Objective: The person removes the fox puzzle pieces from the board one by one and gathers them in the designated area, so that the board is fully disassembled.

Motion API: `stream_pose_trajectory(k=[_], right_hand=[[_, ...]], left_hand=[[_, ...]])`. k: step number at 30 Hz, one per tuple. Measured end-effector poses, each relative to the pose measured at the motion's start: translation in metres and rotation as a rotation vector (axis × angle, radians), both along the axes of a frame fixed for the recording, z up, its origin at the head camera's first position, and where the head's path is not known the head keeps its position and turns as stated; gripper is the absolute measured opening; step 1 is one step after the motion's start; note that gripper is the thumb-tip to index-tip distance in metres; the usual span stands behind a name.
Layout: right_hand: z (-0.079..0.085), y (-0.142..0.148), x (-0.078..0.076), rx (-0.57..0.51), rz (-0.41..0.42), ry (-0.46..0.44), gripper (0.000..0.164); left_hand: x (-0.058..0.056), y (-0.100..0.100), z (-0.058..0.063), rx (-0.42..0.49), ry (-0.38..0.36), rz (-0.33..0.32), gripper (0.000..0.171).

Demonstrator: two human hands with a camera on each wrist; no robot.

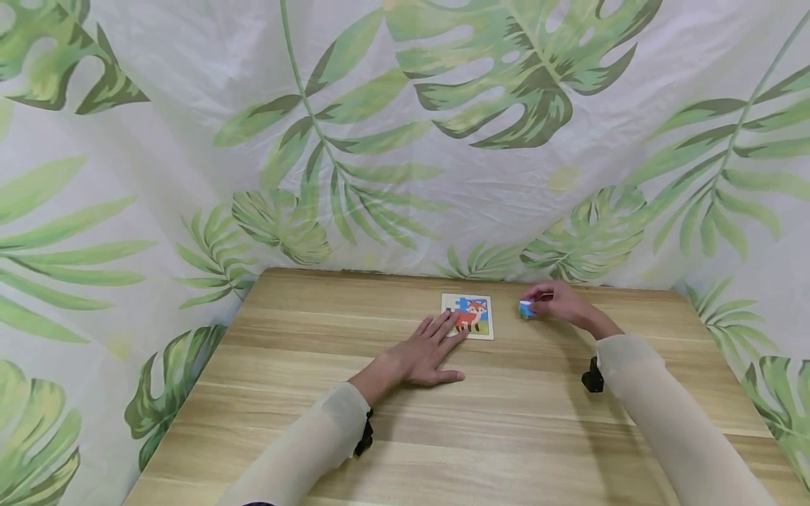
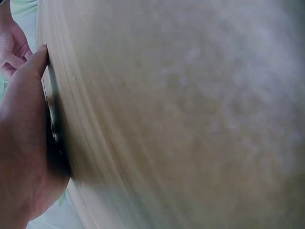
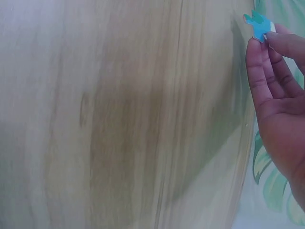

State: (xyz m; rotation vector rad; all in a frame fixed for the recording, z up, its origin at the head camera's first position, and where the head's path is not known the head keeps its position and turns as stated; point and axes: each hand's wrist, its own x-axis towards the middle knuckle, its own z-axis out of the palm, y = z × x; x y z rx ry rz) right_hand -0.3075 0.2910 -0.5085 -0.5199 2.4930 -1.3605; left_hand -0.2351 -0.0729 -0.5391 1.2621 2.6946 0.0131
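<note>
- Currently, the left hand (image 1: 427,357) lies palm-down, fingers straight and spread, thumb stuck out to the side; it grips nothing, fingertips resting on the puzzle.
- Puzzle: white-bordered, square, flat fox jigsaw tray (image 1: 446,301), on the table near its far edge, just left of the right hand.
- Tray contents: orange fox picture on blue and green-yellow ground; upper-left part looks pale and unfilled; lower left is hidden under fingers.
- Right hand (image 1: 560,302) pinches a small blue-and-green jigsaw piece (image 3: 259,26) between thumb and fingertips; other fingers curved.
- Piece is right of the tray, apart from it, outside its border.
- Table: light-brown wood-grain table (image 1: 506,429).
- Behind it: pale cloth with green leaf print (image 1: 380,42).
- Both arms: cream sleeves (image 1: 683,414), small black device (image 1: 593,377) at each wrist.
- Left wrist view: fingertips not visible, mostly blurred tabletop.
</note>
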Motion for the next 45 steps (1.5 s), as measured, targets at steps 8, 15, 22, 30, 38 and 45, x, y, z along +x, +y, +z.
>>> stream_pose_trajectory(k=[8, 15, 22, 30, 38, 45], right_hand=[[-0.003, 0.01, 0.0, 0.009, -0.014, -0.04, 0.023], [-0.006, 0.012, 0.0, 0.063, -0.028, -0.018, 0.021], [-0.005, 0.01, 0.001, 0.115, -0.038, 0.009, 0.018], [-0.009, 0.011, -0.001, 0.141, -0.036, 0.072, 0.015], [-0.014, 0.012, -0.004, 0.162, -0.045, 0.116, 0.013], [-0.013, 0.011, -0.003, 0.181, -0.045, 0.133, 0.012]], left_hand=[[0.0, 0.0, -0.001, -0.006, -0.004, 0.006, 0.088], [0.0, 0.0, -0.001, -0.002, 0.005, 0.001, 0.088], [0.0, -0.001, -0.002, -0.007, 0.004, -0.002, 0.089], [-0.001, -0.001, -0.001, -0.006, 0.01, -0.002, 0.089], [-0.002, 0.0, -0.004, -0.013, 0.009, 0.005, 0.089], [-0.002, 0.0, -0.003, -0.022, -0.013, 0.008, 0.089]])
